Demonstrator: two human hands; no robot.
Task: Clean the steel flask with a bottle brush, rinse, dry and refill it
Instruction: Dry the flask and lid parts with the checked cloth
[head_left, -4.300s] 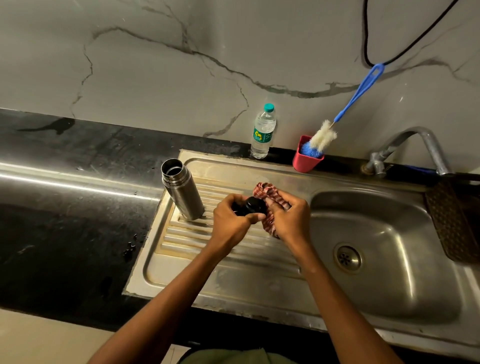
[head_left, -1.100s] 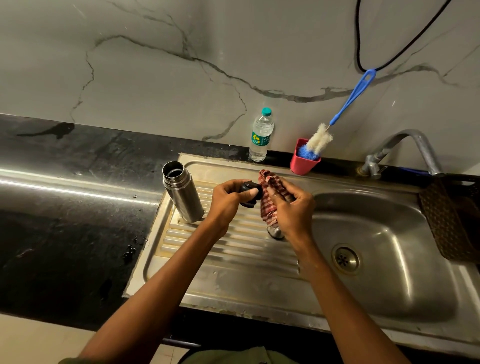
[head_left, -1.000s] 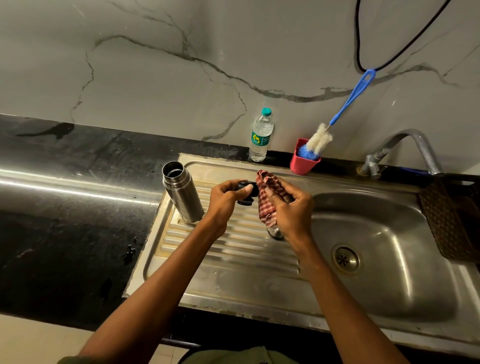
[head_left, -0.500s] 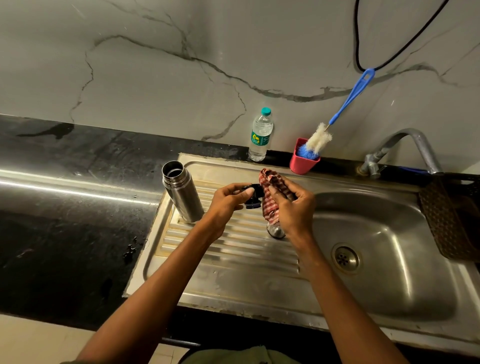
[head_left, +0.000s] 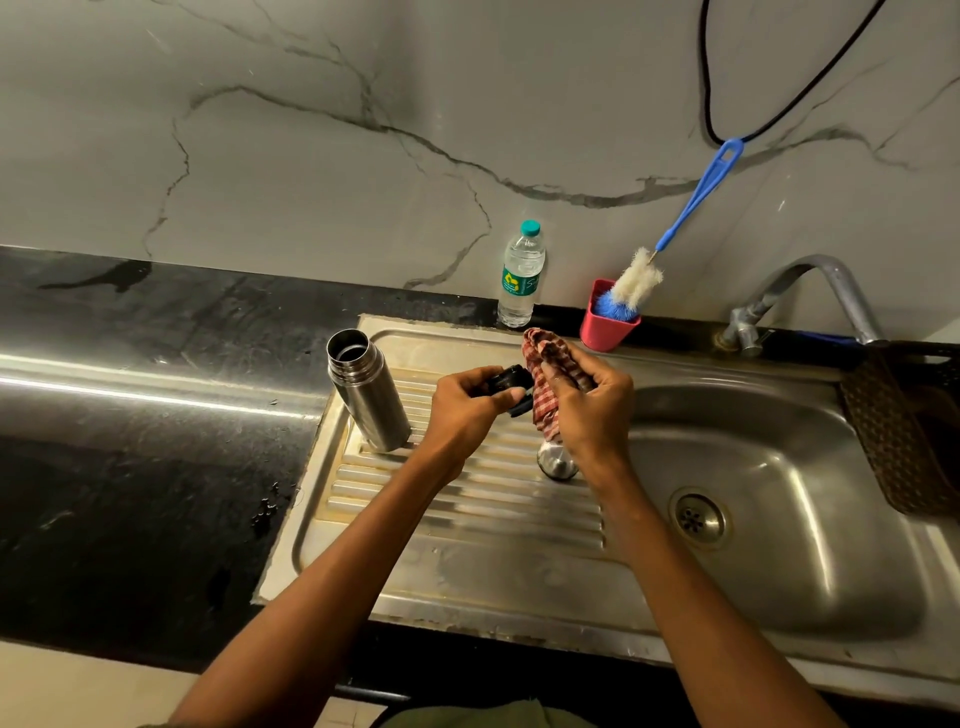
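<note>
The steel flask (head_left: 369, 397) stands open and upright on the drainboard (head_left: 467, 519) of the sink, left of my hands. My left hand (head_left: 462, 408) grips a small black stopper (head_left: 506, 384) above the drainboard. My right hand (head_left: 592, 405) holds a red checked cloth (head_left: 545, 364) pressed against the stopper. A steel cap (head_left: 557, 462) lies on the drainboard under my right wrist. The bottle brush (head_left: 636, 278), with a blue handle, stands in a red cup (head_left: 608, 327) at the back.
A plastic water bottle (head_left: 521, 275) with a teal cap stands against the marble wall. The tap (head_left: 810, 296) arches over the sink basin (head_left: 779, 493) on the right. A brown woven basket (head_left: 904, 431) hangs at the far right. Black wet counter (head_left: 145, 415) lies to the left.
My hands have kept turning the black stopper against the cloth; the cloth shifted slightly. The view moved a little since the oldest frame. The flask stayed put.
</note>
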